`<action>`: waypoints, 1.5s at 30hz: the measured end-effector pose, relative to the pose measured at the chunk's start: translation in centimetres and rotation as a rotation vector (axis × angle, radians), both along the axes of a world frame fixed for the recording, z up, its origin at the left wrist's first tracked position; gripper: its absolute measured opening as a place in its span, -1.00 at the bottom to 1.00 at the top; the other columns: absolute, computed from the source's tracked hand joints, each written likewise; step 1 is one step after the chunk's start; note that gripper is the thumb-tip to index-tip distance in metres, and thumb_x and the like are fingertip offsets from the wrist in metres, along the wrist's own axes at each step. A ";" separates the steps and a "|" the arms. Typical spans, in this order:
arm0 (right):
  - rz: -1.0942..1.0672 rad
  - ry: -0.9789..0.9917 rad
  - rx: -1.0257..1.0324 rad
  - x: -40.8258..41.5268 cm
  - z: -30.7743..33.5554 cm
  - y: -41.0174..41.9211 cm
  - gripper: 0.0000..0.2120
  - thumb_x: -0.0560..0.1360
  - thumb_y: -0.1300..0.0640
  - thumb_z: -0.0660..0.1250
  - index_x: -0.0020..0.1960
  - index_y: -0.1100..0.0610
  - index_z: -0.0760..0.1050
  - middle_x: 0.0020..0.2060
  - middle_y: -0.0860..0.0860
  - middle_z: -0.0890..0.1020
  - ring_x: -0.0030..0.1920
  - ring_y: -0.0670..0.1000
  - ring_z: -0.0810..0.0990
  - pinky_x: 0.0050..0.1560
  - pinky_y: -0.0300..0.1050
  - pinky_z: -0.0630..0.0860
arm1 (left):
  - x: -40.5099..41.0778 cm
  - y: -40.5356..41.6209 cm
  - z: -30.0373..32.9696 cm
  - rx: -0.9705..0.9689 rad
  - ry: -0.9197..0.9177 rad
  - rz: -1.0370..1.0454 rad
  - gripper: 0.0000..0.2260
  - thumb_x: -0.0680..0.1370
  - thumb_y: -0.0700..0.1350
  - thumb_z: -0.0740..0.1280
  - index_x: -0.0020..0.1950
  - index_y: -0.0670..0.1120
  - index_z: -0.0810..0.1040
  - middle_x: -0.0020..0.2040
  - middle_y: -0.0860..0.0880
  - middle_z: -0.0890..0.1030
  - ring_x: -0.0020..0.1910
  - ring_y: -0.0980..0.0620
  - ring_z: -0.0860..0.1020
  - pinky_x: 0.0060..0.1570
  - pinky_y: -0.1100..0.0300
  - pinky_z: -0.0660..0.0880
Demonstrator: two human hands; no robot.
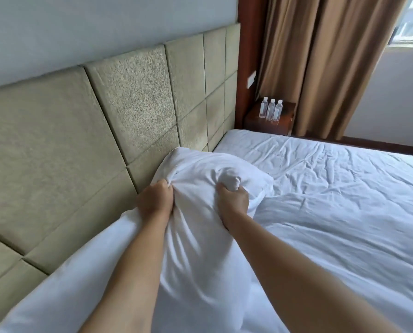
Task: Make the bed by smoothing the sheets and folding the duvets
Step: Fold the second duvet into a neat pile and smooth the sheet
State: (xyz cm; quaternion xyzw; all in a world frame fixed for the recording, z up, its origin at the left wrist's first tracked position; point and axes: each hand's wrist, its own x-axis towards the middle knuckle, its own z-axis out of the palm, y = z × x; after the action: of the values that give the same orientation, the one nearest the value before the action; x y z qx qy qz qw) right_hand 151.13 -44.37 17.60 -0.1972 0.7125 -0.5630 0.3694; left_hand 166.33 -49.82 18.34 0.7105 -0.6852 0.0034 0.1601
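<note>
Both hands grasping the duvet at the head of the bed

Nearest, the left hand and right hand each clench a bunch of the white duvet, lifted in a puffed hump beside the padded headboard. To fold well, I judge the grips should move apart to the edge, keeping it taut and square. Beyond to the right, the wrinkled sheet needs smoothing; far off, three bottles stand on the nightstand by the curtain.
</note>
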 end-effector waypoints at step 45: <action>-0.228 0.938 0.204 -20.7 2.7 39.3 -0.77 0.61 0.19 0.07 0.19 0.16 0.43 0.09 0.19 0.55 0.13 0.20 0.51 0.02 0.01 0.42 | -21.3 34.8 -1.4 0.201 -0.153 -0.462 -0.55 0.66 0.06 -0.12 0.55 0.19 -0.10 0.58 0.03 -0.10 0.55 0.01 -0.11 0.47 -0.15 -0.08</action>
State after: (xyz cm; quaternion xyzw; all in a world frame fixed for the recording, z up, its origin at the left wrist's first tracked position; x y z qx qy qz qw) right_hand 130.47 -5.11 20.33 -0.3131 0.8705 -0.3778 -0.0376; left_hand 145.05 -15.04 16.95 0.5452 -0.8363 -0.0475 0.0330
